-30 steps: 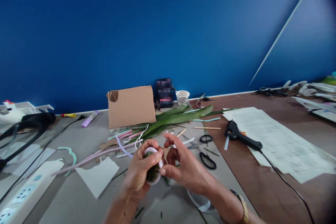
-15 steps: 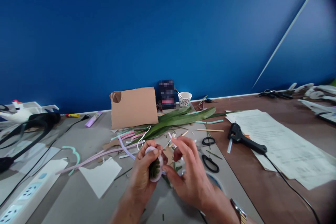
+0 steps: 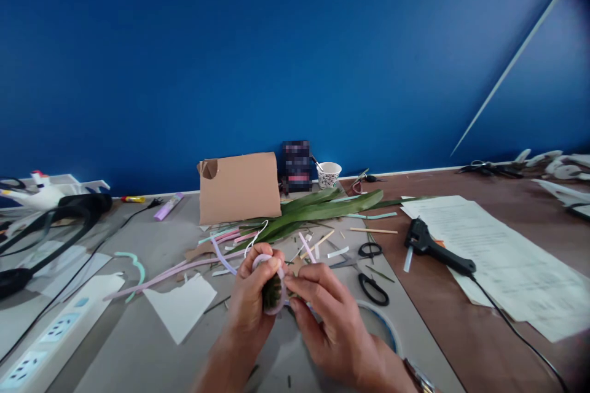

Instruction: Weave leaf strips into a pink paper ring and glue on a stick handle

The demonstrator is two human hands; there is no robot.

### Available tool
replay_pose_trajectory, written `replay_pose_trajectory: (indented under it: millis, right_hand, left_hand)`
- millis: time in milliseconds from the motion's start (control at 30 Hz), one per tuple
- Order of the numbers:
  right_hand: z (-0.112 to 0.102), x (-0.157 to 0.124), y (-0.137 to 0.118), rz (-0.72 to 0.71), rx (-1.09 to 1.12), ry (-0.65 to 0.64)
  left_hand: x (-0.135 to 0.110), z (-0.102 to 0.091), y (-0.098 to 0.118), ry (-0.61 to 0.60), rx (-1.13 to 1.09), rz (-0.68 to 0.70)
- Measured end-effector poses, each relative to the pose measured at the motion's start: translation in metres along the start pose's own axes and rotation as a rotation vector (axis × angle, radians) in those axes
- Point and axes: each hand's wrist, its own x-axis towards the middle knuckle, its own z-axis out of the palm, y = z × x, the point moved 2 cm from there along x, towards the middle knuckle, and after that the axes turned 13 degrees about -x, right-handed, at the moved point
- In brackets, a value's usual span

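Observation:
My left hand [image 3: 258, 288] is closed round a small round piece, its thumb pressing on the top. A pale lilac fuzzy strip [image 3: 278, 301] forms its rim, and dark green leafy stuff [image 3: 271, 293] shows inside. My right hand [image 3: 329, 313] is bent in from the right, its fingertips drawn together against the rim's right edge. What lies between those fingertips is too small to make out. A lilac strip [image 3: 223, 255] runs up and left from beside my left hand. Black-handled scissors [image 3: 372, 288] lie open beyond my right hand.
Long green leaves [image 3: 322, 212] lie behind the hands, before a cardboard piece [image 3: 239, 189] and a paper cup [image 3: 329, 175]. A black glue gun [image 3: 436, 245] rests on papers [image 3: 507, 270] at right. A power strip [image 3: 59, 331] and torn white paper [image 3: 182, 304] are at left.
My right hand's raised fingers have come down and closed in at the rim of the round piece. My left hand keeps its hold. The view has shifted slightly.

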Motion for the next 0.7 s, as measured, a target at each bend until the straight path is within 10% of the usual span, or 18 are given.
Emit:
replay_pose_trajectory:
  millis: [433, 700]
  right_hand:
    - [0.019, -0.006, -0.01, -0.114, -0.419, -0.186]
    - [0.018, -0.004, -0.014, -0.03, -0.22, -0.237]
  left_hand:
    - [0.006, -0.003, 0.005, 0.136, -0.048, 0.035]
    - [0.01, -0.007, 0.01, 0.148, -0.031, 0.13]
